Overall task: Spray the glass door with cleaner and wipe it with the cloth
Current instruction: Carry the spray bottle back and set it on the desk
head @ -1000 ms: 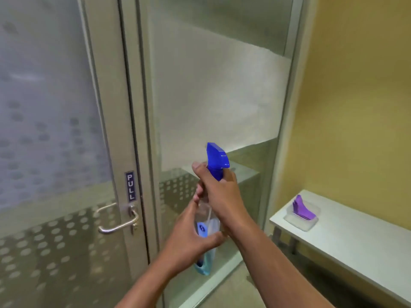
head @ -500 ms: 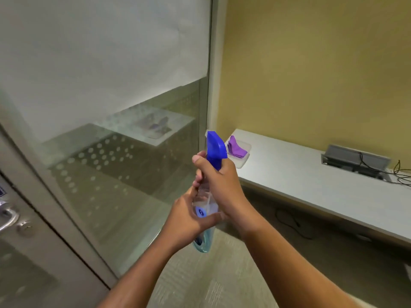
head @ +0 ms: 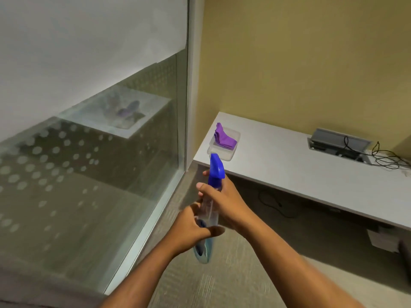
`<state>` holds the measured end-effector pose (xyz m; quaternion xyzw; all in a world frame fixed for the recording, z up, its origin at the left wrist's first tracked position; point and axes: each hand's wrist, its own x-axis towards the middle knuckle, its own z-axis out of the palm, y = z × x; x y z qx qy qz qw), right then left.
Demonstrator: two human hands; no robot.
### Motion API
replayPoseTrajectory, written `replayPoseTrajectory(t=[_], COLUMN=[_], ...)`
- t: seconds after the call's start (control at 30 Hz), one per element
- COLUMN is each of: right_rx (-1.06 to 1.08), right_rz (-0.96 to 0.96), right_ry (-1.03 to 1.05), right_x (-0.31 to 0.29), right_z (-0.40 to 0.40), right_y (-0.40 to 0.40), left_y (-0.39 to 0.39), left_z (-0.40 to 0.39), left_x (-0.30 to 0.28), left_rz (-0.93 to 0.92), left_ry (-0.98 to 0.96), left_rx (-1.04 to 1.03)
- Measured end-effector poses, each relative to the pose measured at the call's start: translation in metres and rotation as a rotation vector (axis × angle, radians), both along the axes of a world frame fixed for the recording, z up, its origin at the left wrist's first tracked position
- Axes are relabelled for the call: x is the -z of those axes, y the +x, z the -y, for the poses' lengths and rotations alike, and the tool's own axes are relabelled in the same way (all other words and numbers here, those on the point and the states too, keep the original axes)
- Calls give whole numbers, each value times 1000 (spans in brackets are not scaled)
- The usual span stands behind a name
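Note:
A clear spray bottle with a blue trigger head is held upright in front of me by both hands. My right hand wraps its neck just under the blue head. My left hand grips the lower body of the bottle. The nozzle points away, toward the desk corner. A purple cloth lies folded in a clear plastic tray on the desk's near corner. The glass panel, frosted above with a dot pattern lower down, fills the left side.
A white desk runs along the yellow wall on the right, with a grey cable box and black cables. The panel's metal frame meets the wall beside the desk. Carpet covers the floor below my arms.
The view has swung right, away from the door with its handle toward the desk and the cloth tray. Both hands keep the same hold on the bottle.

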<state>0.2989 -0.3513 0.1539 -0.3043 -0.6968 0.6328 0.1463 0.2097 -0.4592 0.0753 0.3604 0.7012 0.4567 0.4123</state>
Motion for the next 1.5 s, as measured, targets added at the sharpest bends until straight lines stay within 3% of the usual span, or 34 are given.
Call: replayPoseTrajectory(t=[0.17, 0.8, 0.97, 1.23, 1.5], right_rx=[-101, 55, 94, 172, 234], right_rz=[69, 116, 130, 212, 336], right_ry=[30, 208, 200, 193, 201], right_x=[7, 72, 82, 112, 129], right_z=[-60, -348, -393, -446, -485], right_y=[2, -38, -51, -80, -120], left_y=[-23, -101, -122, -161, -201], left_z=[-49, -345, -398, -469, -528], left_x=[14, 45, 56, 88, 110], left_rz=[-12, -317, -456, -518, -564], left_ry=[-3, 8, -3, -34, 86], left_rx=[121, 178, 198, 323, 468])
